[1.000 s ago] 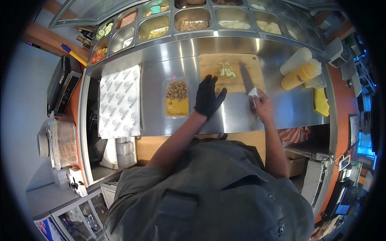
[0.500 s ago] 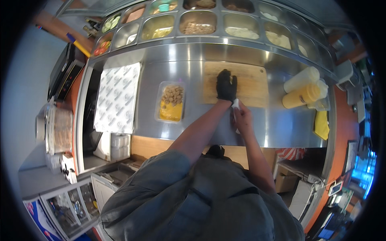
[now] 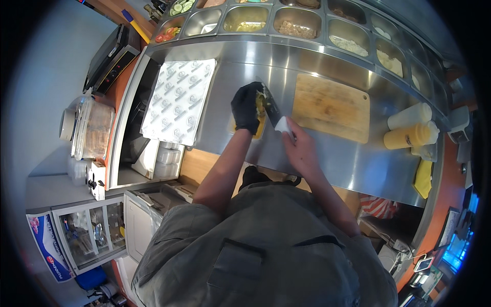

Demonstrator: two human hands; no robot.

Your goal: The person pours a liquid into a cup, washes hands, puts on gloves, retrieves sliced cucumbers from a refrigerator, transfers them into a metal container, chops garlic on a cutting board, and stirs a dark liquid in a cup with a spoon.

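My left hand point(image 3: 246, 106), in a black glove, is curled over a clear plastic tray point(image 3: 261, 132), hiding most of it. Yellow food shows in the tray beside the glove. My bare right hand point(image 3: 302, 147) grips the white handle of a knife point(image 3: 272, 106). The dark blade slants up and left, close against the gloved fingers, with pale yellowish bits on it. Whatever the gloved fingers hold is hidden. To the right of the knife lies a wooden cutting board point(image 3: 331, 108), its surface stained with moisture.
Patterned white paper sheets point(image 3: 179, 102) lie on the steel counter's left. Squeeze bottles, one white point(image 3: 409, 116) and one yellow point(image 3: 408, 137), stand at the right above a yellow cloth point(image 3: 423, 178). Several metal food pans point(image 3: 298, 23) line the back.
Both hands have moved left, from the cutting board to the tray. The knife blade now shows in my right hand. The view has shifted, so the counter sits differently in it.
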